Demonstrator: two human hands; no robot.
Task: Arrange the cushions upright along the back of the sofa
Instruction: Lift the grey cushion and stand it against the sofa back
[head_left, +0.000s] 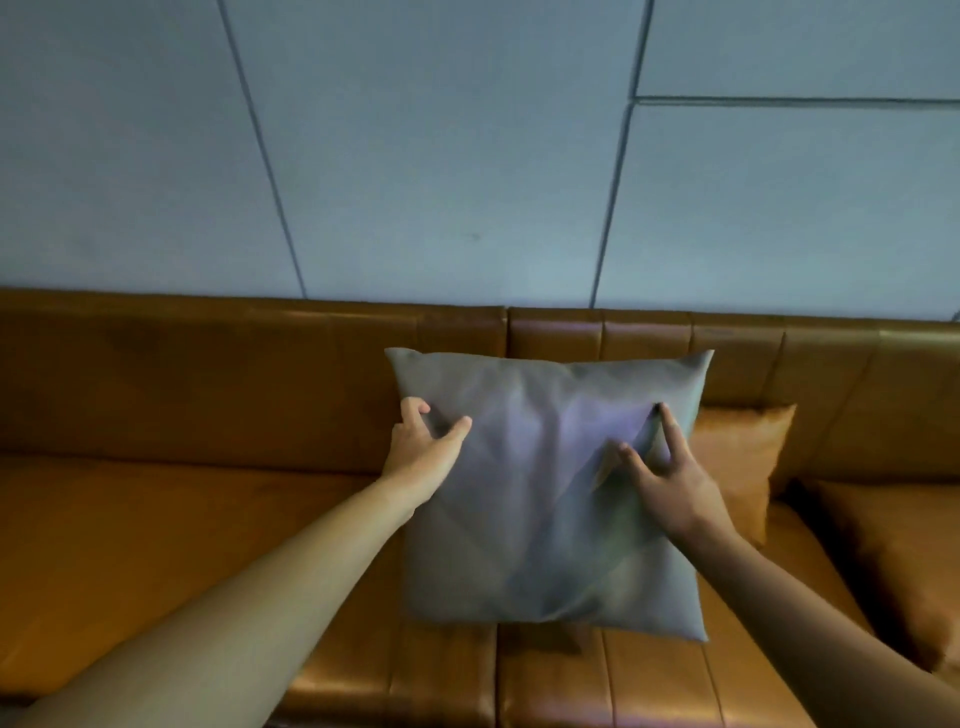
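Note:
A grey square cushion (524, 499) leans upright against the backrest of the brown leather sofa (208, 395), near the sofa's middle. My left hand (423, 447) pinches the cushion's left edge near the top. My right hand (662, 473) pinches a fold of fabric on the cushion's upper right front. A brown cushion (740, 457) stands upright right behind the grey one's right side, partly hidden by it. Another brown cushion (898, 561) lies tilted at the far right of the seat.
The sofa seat (130, 530) stretches bare to the left of the grey cushion. A pale panelled wall (441, 156) rises directly behind the backrest.

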